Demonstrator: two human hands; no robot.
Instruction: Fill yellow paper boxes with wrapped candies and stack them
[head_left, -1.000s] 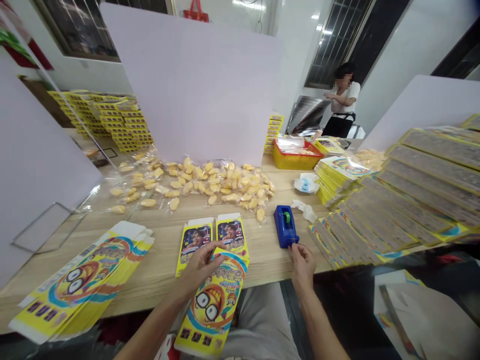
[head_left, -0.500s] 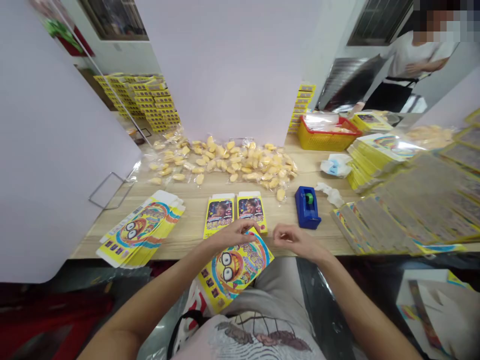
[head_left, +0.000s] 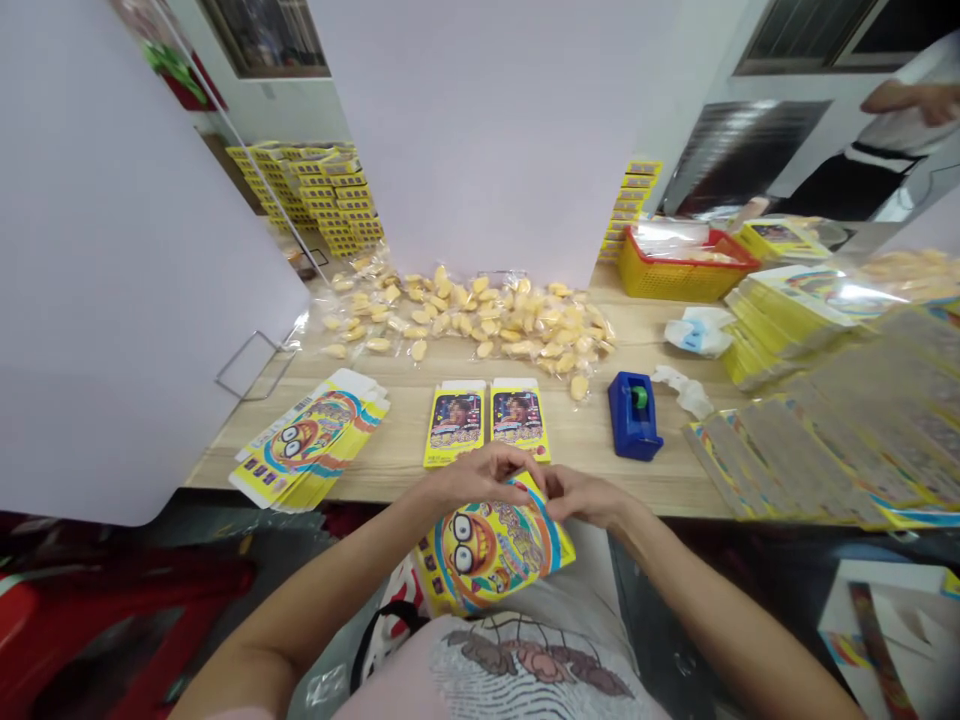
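The hands (head_left: pixel 532 490) are both closed and meet at the upper edge of a flat printed carton (head_left: pixel 491 550), their fingers curled onto it and gripping it. The carton is an unfolded yellow box with a round-eyed cartoon face inside a blue and orange ring. It sits tilted over the person's lap, just in front of the tabletop's (head_left: pixel 397 410) near edge.

Just beyond the carton, two yellow cartons (head_left: pixel 486 422) lie side by side on the wood, each showing a printed portrait. To the carton's left is one loose stack of flat cartons (head_left: pixel 309 450). To its right is one blue tape dispenser (head_left: pixel 634 415) holding a green roll, and farther right are stacks of yellow boxes (head_left: pixel 780 330) and overlapping rows of flat printed sheets (head_left: pixel 825 440).

Well beyond the carton, a spread of clear-wrapped yellow pieces (head_left: pixel 465 320) covers the wood, too many to count. Past the dispenser, one yellow basket (head_left: pixel 682 270) with a red rim holds clear bags with yellow pieces. Farther off, at the right, stands a co-worker (head_left: pixel 877 150).
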